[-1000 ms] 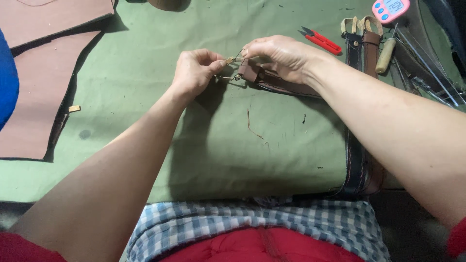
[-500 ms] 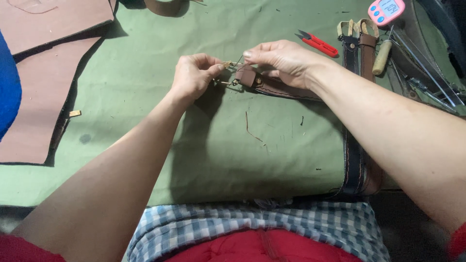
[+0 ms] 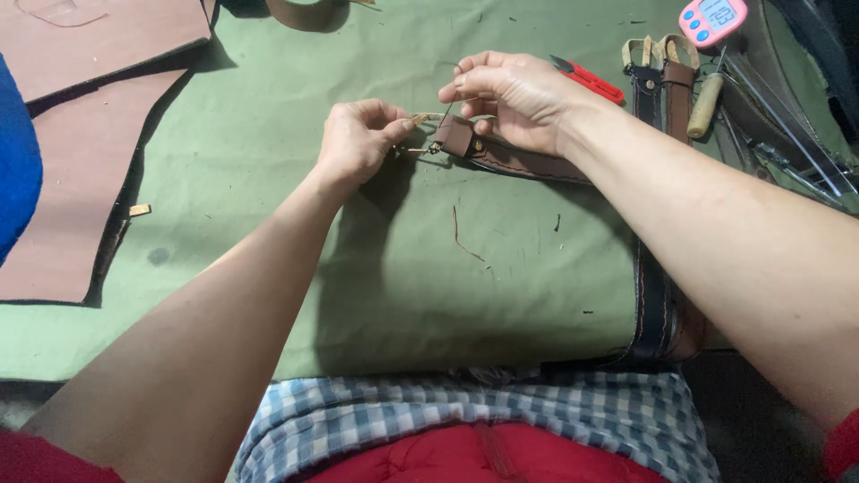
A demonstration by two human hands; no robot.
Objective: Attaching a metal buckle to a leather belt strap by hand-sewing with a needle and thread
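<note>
Hands (image 3: 358,143) work brown leather strap (image 3: 519,161) over green cloth-covered table (image 3: 268,179).

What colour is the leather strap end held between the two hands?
Brown, with darker stitching along its edges; the leather strap shows best in the head view, the only one.

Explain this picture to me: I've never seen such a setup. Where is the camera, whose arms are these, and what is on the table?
The camera sits on a person's head and looks down at their own bare arms. The left hand pinches a small metal clasp at the end of a brown leather strap; the right hand steadies that strap end, with thread at its fingers. They work over a green cloth. Leather sheets lie far left; red snips, a pink timer and tools lie top right.
</note>
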